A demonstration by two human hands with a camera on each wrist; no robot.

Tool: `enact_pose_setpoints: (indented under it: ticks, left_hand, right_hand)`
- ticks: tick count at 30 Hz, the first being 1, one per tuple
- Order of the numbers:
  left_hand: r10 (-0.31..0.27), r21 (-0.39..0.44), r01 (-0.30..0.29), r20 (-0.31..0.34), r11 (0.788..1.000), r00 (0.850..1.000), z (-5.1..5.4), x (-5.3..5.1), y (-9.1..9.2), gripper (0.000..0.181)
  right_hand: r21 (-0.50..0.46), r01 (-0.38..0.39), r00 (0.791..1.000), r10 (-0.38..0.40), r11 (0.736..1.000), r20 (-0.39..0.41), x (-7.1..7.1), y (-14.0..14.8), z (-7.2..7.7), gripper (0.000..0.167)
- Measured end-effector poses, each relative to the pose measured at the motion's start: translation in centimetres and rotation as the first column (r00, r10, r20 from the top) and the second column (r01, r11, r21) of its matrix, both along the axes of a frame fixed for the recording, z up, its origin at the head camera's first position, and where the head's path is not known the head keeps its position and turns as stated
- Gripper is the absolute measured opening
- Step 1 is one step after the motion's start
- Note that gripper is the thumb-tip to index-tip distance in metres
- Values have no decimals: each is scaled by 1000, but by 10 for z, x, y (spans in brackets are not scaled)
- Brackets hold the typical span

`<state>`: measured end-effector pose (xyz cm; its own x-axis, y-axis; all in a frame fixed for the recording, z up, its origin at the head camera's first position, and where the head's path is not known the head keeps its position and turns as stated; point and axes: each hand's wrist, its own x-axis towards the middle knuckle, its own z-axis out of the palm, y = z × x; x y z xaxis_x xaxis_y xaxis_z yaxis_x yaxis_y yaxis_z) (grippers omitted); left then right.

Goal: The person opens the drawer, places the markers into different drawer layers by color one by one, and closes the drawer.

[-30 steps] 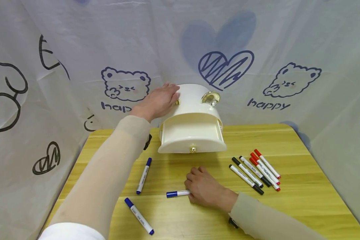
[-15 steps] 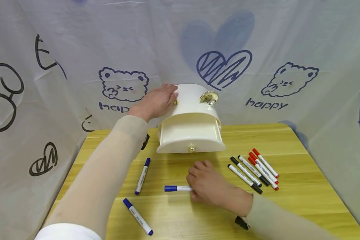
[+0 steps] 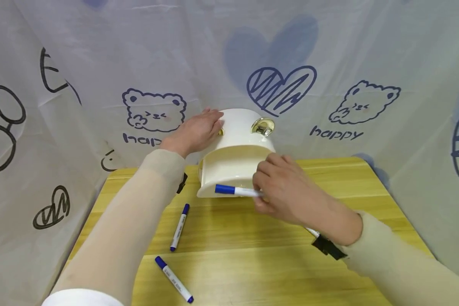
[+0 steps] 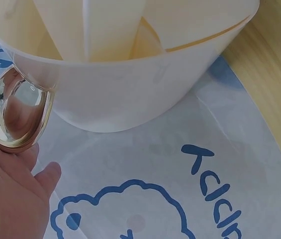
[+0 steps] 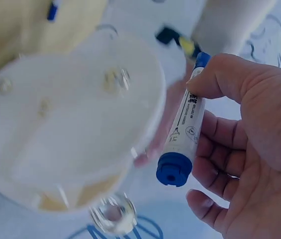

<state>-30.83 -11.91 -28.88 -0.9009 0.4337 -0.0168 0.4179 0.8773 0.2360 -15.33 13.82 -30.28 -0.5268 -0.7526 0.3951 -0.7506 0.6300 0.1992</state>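
A white box (image 3: 239, 123) with a rounded top stands at the back of the table, its drawer (image 3: 227, 168) pulled out toward me. My left hand (image 3: 199, 131) rests on the box's upper left, over one gold ear-shaped ornament (image 4: 23, 112); its fingertips are partly hidden in the left wrist view. The other gold ornament (image 3: 263, 126) shows at right. My right hand (image 3: 290, 191) pinches a blue-capped marker (image 5: 184, 122) between thumb and fingers. In the head view, that marker lies level in front of the drawer's front, its right end hidden by the hand.
Two more blue markers, a farther one (image 3: 179, 227) and a nearer one (image 3: 174, 279), lie on the left of the wooden table (image 3: 229, 263). My right arm covers the other markers except a white sliver (image 3: 312, 232). A printed cloth (image 3: 214, 51) hangs behind the table.
My right hand has lifted the blue marker off the table and carried it forward to the drawer's front. The left hand stays on the box.
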Motion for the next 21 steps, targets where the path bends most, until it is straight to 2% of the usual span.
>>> enact_pose_setpoints:
  ticks: [4,8,13,21]
  left_hand:
    - [4,0,-4,1,1000,1000,-1,0,0,60]
    - [20,0,-20,1,1000,1000,-2,-1,0,59]
    - [30,-1,-30,2,1000,1000,-3,-1,1,59]
    - [30,-3,-30,-3,1000,1000,-2,-2,1,60]
  right_hand:
    - [0,64,998,-64,998,20,-21,1,20,17]
    - [52,123,991,-125,991,46,-42,-4,29,16]
    - [95,141,985,-149,985,81,-62,-11,28,15]
    - [119,148,971,-167,982,171,-83,-21,18,13]
